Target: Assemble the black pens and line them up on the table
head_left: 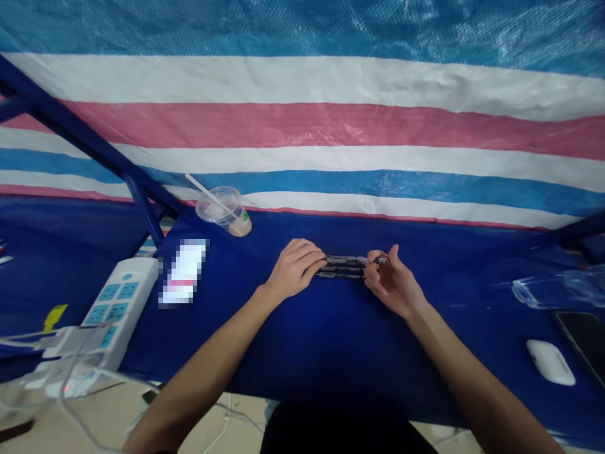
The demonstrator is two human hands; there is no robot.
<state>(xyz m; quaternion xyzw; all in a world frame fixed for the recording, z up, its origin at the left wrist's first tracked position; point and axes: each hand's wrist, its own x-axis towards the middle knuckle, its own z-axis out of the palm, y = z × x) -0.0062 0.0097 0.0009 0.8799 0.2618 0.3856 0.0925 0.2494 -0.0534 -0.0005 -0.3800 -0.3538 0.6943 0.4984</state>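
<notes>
A dark, slim object of parallel bars (344, 267) lies across the middle of the blue tabletop, between my two hands. My left hand (297, 268) is closed over its left end, fingers and thumb pressed together there. At the right end, my right hand (394, 280) has its thumb raised and its fingers curled round the tip of the upper bar. A small grey end pokes out between that thumb and forefinger. The exact kind of object is too small to make out, and both of its ends are partly covered by fingers.
A clear plastic cup (231, 211) with a straw leans at the back left. Nearby are a blurred-out bright screen (185, 272) and a white power strip (120, 309) with cables. To the right sit a white earbud case (551, 362), a dark phone (583, 337) and clear plastic (543, 291).
</notes>
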